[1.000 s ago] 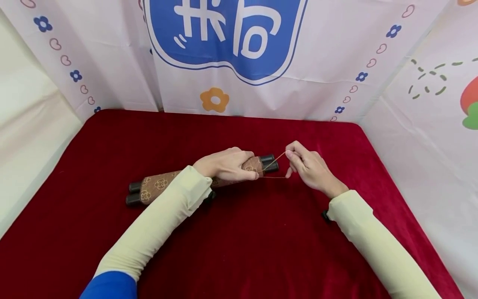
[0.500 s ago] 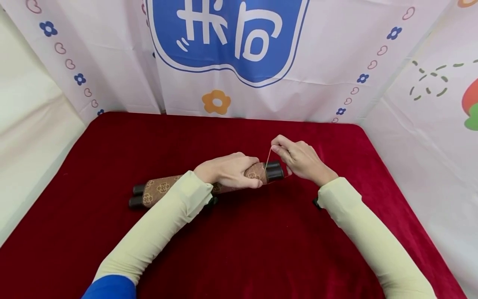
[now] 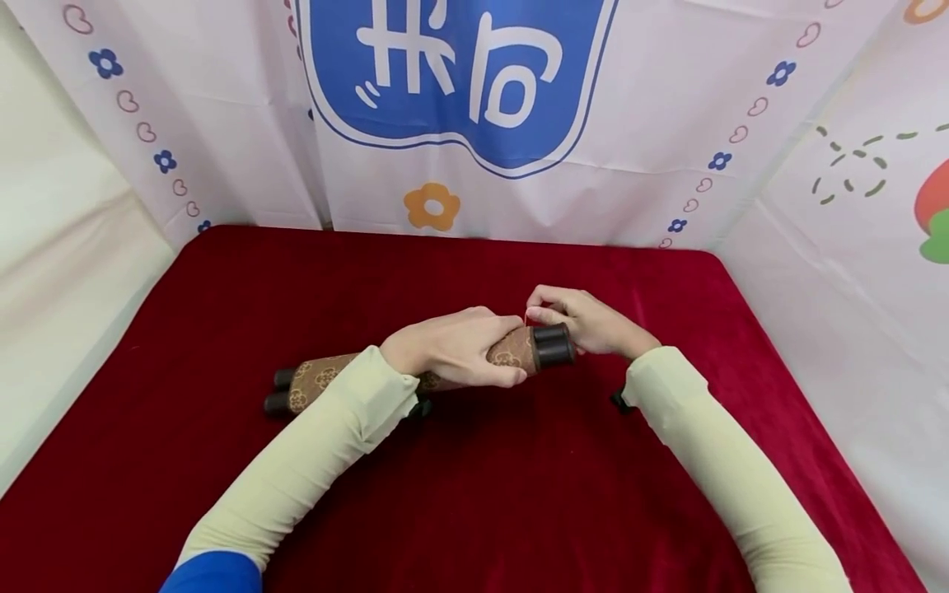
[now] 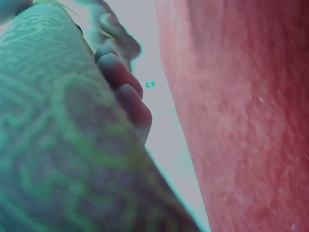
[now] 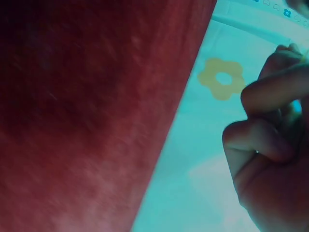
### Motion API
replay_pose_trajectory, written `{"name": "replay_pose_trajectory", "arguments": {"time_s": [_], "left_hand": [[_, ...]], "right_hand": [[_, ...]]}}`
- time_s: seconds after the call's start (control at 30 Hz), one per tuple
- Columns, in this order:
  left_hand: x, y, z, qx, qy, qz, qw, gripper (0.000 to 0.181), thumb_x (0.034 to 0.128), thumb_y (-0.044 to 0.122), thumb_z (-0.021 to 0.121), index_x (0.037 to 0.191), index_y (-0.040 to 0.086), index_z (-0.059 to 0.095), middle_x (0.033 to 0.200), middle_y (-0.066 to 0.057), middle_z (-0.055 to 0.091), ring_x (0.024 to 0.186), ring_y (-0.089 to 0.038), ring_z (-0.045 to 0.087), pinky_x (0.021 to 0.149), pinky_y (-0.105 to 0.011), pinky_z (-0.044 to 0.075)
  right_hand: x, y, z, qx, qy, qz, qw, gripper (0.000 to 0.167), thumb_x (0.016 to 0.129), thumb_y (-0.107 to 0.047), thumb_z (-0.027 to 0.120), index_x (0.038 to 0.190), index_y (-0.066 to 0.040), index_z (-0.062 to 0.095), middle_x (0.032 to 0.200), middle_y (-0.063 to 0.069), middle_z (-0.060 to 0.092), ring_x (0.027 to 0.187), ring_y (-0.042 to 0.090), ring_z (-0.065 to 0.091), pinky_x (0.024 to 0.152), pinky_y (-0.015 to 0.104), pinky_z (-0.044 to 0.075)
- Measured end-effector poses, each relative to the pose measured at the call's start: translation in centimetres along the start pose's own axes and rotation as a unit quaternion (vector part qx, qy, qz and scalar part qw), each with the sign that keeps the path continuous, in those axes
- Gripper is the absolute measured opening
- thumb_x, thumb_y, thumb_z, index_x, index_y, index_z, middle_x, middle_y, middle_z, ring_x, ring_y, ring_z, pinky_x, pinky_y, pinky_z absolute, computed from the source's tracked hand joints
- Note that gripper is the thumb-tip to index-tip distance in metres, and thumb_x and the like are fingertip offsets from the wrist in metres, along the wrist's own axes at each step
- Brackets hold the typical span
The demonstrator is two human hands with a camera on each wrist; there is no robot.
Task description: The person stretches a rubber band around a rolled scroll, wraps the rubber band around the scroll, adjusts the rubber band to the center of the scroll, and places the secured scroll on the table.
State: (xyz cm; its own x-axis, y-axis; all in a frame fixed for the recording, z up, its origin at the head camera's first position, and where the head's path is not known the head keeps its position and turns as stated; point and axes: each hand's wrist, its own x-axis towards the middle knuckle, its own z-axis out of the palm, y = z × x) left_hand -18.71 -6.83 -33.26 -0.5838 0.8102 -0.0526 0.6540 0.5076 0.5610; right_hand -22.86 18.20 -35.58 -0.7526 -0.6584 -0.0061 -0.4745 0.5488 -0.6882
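A brown rolled scroll (image 3: 515, 349) with gold flower patterns and paired black roller ends lies slantwise in the head view. My left hand (image 3: 448, 346) grips it near its right end, thumb on the near side. That end is tilted up. At the black ends, my right hand (image 3: 589, 321) pinches a thin rubber band (image 3: 526, 318), which is mostly hidden. In the left wrist view, the yellowish band (image 4: 89, 21) runs from the far end of the scroll (image 4: 63, 121) toward the other hand's fingers. Curled fingers of the right hand (image 5: 270, 140) show in the right wrist view.
A dark red velvet cloth (image 3: 474, 494) covers the table. White printed curtains (image 3: 652, 165) close off the back and sides.
My right hand has moved left and closer, bringing the stretched rubber band over the black ends to the scroll's right end. The left hand keeps its grip while that end rises slightly.
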Motion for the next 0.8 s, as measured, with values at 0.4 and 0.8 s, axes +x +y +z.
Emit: {"name": "replay_pose_trajectory", "arguments": {"time_s": [0.4, 0.8], "left_hand": [[-0.4, 0.4, -1.1, -0.024, 0.032, -0.013, 0.9991, 0.043, 0.0877, 0.048, 0.064, 0.118, 0.018, 0.063, 0.083, 0.004, 0.068, 0.067, -0.01, 0.064, 0.063, -0.03, 0.055], [-0.4, 0.6, -1.5, -0.029, 0.061, -0.029, 0.9973, 0.038, 0.0865, 0.048, 0.069, 0.111, 0.019, 0.063, 0.084, 0.003, 0.069, 0.068, -0.012, 0.064, 0.063, -0.031, 0.054]], "right_hand": [[-0.5, -1.4, 5.0, 0.146, -0.019, 0.003, 0.9891, 0.017, 0.106, -0.003, 0.05, 0.091, -0.005, 0.056, 0.065, -0.002, 0.052, 0.045, 0.01, 0.045, 0.048, 0.025, 0.041], [-0.5, -1.5, 6.5, 0.281, -0.037, 0.058, 0.9572, 0.025, 0.106, -0.008, 0.052, 0.081, -0.011, 0.055, 0.066, 0.002, 0.056, 0.056, 0.011, 0.048, 0.054, 0.028, 0.045]]}}
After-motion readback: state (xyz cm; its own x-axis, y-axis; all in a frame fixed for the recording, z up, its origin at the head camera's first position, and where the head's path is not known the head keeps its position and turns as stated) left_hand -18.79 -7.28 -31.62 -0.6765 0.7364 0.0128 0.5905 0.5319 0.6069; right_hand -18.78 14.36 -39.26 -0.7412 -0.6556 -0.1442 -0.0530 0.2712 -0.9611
